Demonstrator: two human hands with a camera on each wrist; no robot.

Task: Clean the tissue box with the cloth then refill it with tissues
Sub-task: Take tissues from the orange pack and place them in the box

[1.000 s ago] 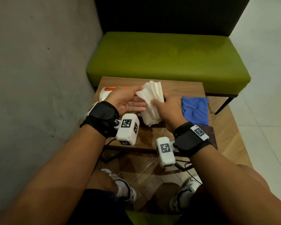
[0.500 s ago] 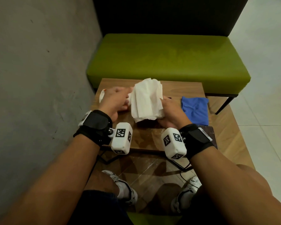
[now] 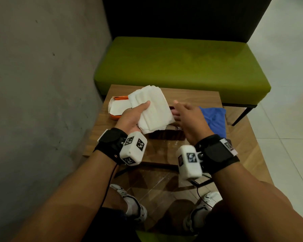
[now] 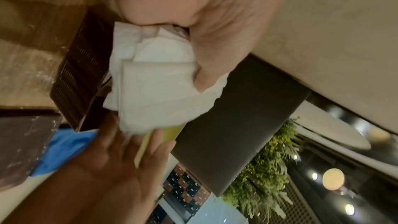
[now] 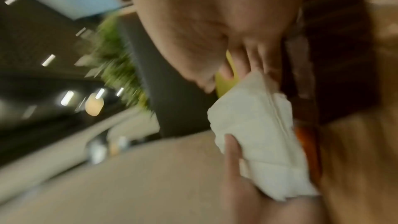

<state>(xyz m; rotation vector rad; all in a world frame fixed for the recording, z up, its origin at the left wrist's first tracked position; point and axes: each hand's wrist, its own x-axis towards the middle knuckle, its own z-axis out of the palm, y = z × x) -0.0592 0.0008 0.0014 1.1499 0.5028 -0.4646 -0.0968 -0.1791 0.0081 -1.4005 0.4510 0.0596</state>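
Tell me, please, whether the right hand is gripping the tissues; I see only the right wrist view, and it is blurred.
Observer: No. In the head view the right hand is open, fingers straight, beside the tissues; the left hand grips them, thumb on top.
Operator: Thank you. Where is the cloth?
Observer: The blue cloth lies on the table, just right of the right hand, held by neither hand.

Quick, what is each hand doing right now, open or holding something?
Left hand: holding the stack of tissues, thumb on top.
Right hand: open, fingers straight, holding nothing, beside the stack.
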